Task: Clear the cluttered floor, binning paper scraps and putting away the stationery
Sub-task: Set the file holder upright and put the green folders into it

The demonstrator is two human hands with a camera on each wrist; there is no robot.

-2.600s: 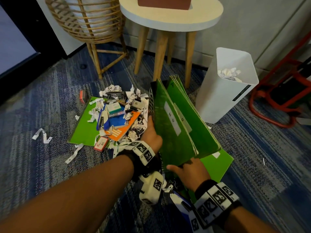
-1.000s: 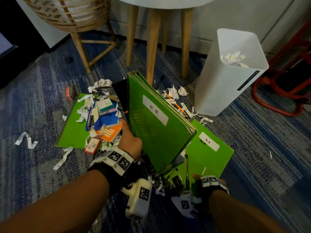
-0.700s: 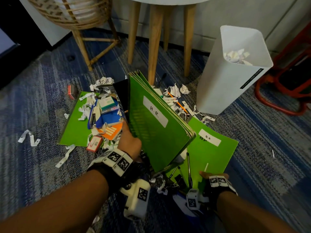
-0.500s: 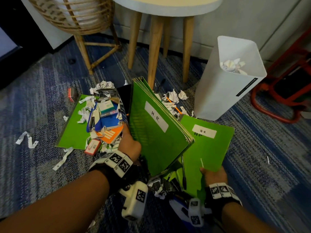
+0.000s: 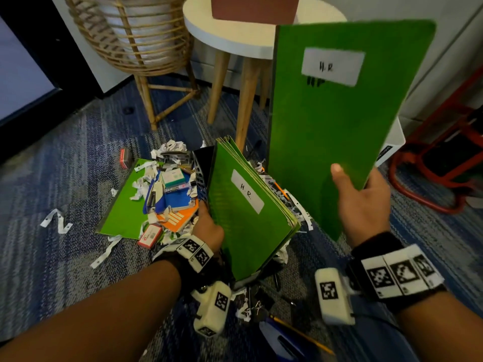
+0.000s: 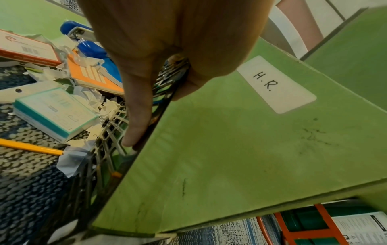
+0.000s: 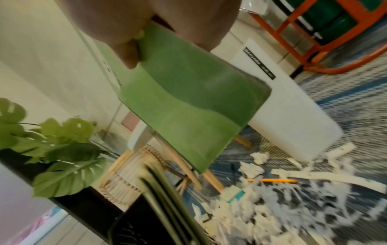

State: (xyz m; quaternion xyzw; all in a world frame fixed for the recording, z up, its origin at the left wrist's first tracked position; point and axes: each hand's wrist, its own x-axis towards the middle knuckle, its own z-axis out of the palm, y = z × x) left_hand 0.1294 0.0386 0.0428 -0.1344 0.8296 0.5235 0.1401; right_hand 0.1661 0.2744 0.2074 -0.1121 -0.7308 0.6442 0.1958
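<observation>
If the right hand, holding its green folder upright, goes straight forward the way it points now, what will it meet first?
Probably the white bin. From the right wrist, the right hand and its folder point towards the bin, with the round table a little to the left. Depth is unclear.

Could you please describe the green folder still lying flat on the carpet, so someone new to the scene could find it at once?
Start at the rattan stand and look down the carpet to the clutter pile left of the left hand. The flat green folder lies beneath that pile, under paper scraps, a blue stapler and an orange notebook. Unlike the other green folders, nobody holds it and no label shows.
</observation>
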